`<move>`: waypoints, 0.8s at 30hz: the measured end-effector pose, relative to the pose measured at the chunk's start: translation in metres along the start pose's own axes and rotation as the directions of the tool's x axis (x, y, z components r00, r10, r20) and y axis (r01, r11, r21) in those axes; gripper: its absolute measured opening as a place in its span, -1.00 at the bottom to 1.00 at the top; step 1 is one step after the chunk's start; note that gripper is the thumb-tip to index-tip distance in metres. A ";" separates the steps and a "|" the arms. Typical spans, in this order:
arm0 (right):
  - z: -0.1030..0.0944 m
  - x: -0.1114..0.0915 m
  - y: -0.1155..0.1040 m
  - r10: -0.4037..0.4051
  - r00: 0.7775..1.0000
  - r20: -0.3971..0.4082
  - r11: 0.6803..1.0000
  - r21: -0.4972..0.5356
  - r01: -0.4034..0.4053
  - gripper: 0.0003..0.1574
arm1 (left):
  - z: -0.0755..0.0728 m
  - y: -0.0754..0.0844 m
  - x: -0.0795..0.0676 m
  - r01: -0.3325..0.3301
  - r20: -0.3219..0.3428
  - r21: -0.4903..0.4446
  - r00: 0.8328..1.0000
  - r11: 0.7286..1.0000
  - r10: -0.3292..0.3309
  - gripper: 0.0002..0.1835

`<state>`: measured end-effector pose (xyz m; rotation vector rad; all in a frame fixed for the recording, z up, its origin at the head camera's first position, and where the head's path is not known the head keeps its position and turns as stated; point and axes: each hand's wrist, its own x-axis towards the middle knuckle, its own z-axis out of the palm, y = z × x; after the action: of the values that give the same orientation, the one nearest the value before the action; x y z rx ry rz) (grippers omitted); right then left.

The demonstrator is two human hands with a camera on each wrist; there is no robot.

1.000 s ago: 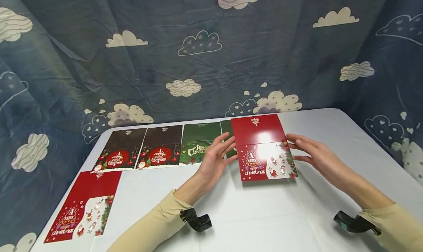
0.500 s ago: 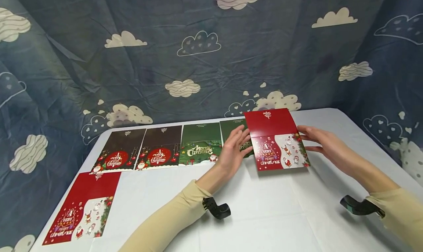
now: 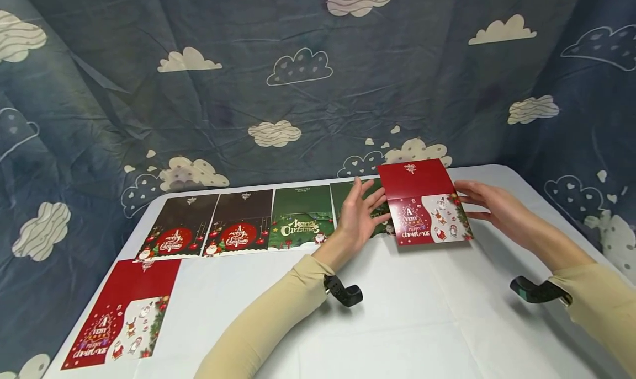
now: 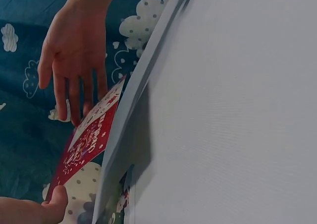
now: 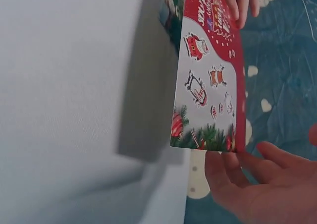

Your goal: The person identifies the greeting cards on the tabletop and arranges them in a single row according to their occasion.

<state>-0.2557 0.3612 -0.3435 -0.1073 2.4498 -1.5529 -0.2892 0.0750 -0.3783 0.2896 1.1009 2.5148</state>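
An opened-out red Christmas card (image 3: 422, 208) is held up off the table between both hands, its white printed part toward the right. My left hand (image 3: 354, 219) is at the card's left edge, fingers extended with the tips right at it. On the opposite edge, my right hand (image 3: 499, 205) touches the card with its extended fingers. The right wrist view shows the card (image 5: 210, 85) standing out from the white surface, a shadow beside it. Partly behind the card and left fingers is a green card (image 3: 348, 194).
Two dark brown cards (image 3: 174, 238) (image 3: 238, 235) and another green card (image 3: 302, 224) form a row along the back of the white table (image 3: 397, 324). Another red card (image 3: 124, 313) lies at the front left. A cloud-patterned dark cloth (image 3: 298, 108) hangs behind.
Both hands have carried the red card to the right and toward the back of the table, uncovering more of the rear green card. The laid-out cards stay put.
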 end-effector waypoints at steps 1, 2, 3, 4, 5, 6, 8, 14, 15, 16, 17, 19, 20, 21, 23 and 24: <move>-0.002 0.002 0.001 0.006 1.000 0.000 1.000 0.004 -0.006 -0.08 | 0.000 -0.002 0.003 0.002 -0.005 -0.004 1.000 1.000 -0.002 -0.22; -0.004 0.004 0.002 0.011 1.000 0.001 1.000 0.009 -0.011 -0.08 | 0.000 -0.003 0.006 0.003 -0.010 -0.007 1.000 1.000 -0.003 -0.22; -0.006 0.006 0.003 0.015 1.000 0.001 1.000 0.014 -0.015 -0.08 | 0.000 -0.005 0.009 0.003 -0.013 -0.010 1.000 1.000 -0.003 -0.22; -0.007 0.008 0.004 0.017 1.000 0.003 1.000 0.014 -0.017 -0.09 | 0.000 -0.007 0.012 0.002 -0.018 -0.014 1.000 1.000 -0.003 -0.21; -0.008 0.010 0.005 0.019 1.000 0.004 1.000 0.014 -0.019 -0.09 | 0.000 -0.008 0.015 0.003 -0.023 -0.015 1.000 1.000 -0.003 -0.22; -0.009 0.012 0.006 0.021 1.000 0.005 1.000 0.014 -0.021 -0.09 | 0.000 -0.010 0.017 0.008 -0.027 -0.011 1.000 1.000 -0.008 -0.22; -0.010 0.016 0.007 0.023 1.000 0.007 1.000 0.011 -0.023 -0.10 | -0.001 -0.014 0.022 0.022 -0.034 -0.001 0.999 1.000 -0.022 -0.23; -0.015 0.027 0.012 0.027 0.999 0.025 1.000 0.003 -0.027 -0.11 | -0.003 -0.021 0.033 0.046 -0.075 0.014 0.996 0.999 -0.045 -0.25; -0.016 0.029 0.013 0.028 0.999 0.029 1.000 0.002 -0.028 -0.11 | -0.003 -0.022 0.035 0.048 -0.082 0.008 0.996 0.999 -0.048 -0.25; -0.018 0.030 0.014 0.029 0.999 0.033 1.000 0.001 -0.029 -0.11 | -0.004 -0.023 0.038 0.052 -0.086 0.004 0.995 0.999 -0.051 -0.25; -0.019 0.031 0.015 0.032 0.999 0.036 0.999 0.002 -0.032 -0.11 | -0.004 -0.025 0.040 0.058 -0.090 -0.001 0.994 0.998 -0.058 -0.25; -0.022 0.034 0.017 0.037 0.999 0.039 0.999 0.007 -0.038 -0.11 | -0.005 -0.028 0.044 0.068 -0.100 -0.006 0.993 0.998 -0.068 -0.24; -0.023 0.036 0.018 0.043 0.998 0.039 0.999 0.010 -0.043 -0.11 | -0.005 -0.029 0.046 0.071 -0.106 -0.002 0.992 0.997 -0.071 -0.24; -0.023 0.037 0.019 0.050 0.998 0.037 0.999 0.013 -0.051 -0.11 | -0.005 -0.031 0.048 0.072 -0.114 -0.001 0.991 0.997 -0.071 -0.24; -0.024 0.041 0.022 0.068 0.997 0.027 0.998 0.015 -0.069 -0.10 | -0.006 -0.034 0.052 0.076 -0.125 0.003 0.989 0.997 -0.075 -0.25; -0.024 0.042 0.023 0.080 0.997 0.019 0.997 0.016 -0.081 -0.10 | -0.007 -0.035 0.053 0.079 -0.129 0.005 0.989 0.997 -0.077 -0.24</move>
<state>-0.3009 0.3843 -0.3617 -0.0194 2.3955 -1.5317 -0.3305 0.1146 -0.4067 0.0856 1.1500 2.4885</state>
